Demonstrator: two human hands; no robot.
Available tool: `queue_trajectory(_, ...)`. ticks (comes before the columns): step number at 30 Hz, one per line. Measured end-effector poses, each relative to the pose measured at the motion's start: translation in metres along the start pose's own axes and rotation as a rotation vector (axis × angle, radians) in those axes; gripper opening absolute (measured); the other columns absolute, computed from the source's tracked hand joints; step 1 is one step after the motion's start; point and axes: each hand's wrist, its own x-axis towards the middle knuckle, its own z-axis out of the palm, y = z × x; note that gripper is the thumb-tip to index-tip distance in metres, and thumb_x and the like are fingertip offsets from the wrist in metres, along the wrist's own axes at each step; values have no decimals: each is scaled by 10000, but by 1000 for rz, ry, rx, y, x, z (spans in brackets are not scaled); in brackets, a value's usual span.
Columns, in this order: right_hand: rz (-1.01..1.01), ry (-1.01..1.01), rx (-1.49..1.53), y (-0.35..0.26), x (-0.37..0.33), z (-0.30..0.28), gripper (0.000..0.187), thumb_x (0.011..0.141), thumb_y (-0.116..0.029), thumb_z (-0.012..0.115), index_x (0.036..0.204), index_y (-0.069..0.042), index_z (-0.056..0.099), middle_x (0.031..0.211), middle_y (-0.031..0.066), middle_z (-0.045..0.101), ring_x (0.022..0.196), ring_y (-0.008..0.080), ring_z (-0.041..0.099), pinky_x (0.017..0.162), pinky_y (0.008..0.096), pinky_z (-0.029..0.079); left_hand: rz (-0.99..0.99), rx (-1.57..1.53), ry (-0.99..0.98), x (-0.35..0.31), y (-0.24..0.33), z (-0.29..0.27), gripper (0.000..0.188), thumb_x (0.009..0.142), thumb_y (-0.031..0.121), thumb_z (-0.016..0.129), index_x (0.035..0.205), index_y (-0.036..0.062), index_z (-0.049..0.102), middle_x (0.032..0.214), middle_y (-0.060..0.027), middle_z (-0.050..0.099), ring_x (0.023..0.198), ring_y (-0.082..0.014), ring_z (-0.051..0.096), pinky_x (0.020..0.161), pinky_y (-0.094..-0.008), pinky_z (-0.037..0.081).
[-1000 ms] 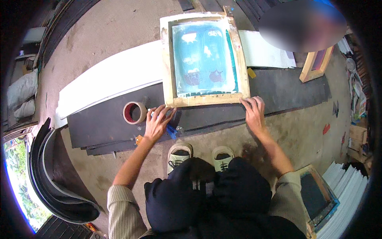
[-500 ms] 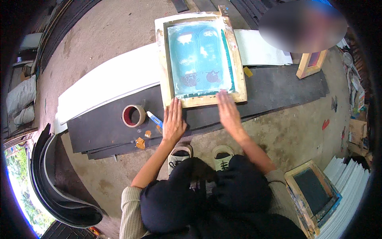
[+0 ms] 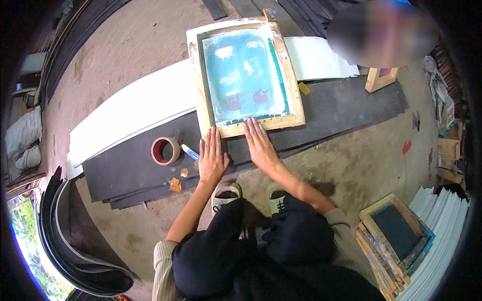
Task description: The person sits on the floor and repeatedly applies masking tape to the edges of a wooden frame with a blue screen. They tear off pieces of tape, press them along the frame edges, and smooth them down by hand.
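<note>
Hands lie flat and open, palms down, side by side on the black sheet (image 3: 321, 113), holding nothing. The left hand (image 3: 212, 159) has its fingers spread and pointing away from the body, fingertips at the near edge of the wooden screen frame (image 3: 246, 75). The right hand (image 3: 260, 143) is angled a little leftward, its fingertips touching that same near rail. Both forearms come up from the lower edge, the left one nearly straight, the right one bent in from the right.

The frame sits just beyond the hands, lying flat across the black sheet and a white sheet (image 3: 125, 110), its mesh stained teal. Left of the left hand, close to its thumb side, lies a small blue-and-white tube (image 3: 190, 152), and further left a roll of brown tape (image 3: 165, 150). Near the left wrist are amber scraps (image 3: 175, 184). Beneath the forearms, two light shoes (image 3: 225, 194) show on the dirt floor. Well to the right of the right arm stands a stack of frames (image 3: 394, 241).
</note>
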Motion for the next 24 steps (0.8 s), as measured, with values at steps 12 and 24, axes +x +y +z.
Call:
queue_trajectory(12, 206, -223, -106, 58, 12, -26, 582, 701, -218, 670, 1166, 67, 467, 1106, 210, 480, 1130, 362, 422, 1029, 449, 308, -434, -605, 273, 22, -26, -19, 551, 739, 143, 720, 1193, 7, 438, 1130, -184, 487, 1009, -300, 508, 832, -381, 459)
queue_trajectory(24, -62, -165, 159, -50, 76, 29, 417, 594, -148, 710, 927, 16, 518, 926, 145, 484, 921, 295, 479, 826, 393, 393, -625, -965, 99, 43, -54, -6, 588, 604, 182, 835, 1044, -6, 494, 912, -101, 602, 760, -151, 577, 678, -293, 500)
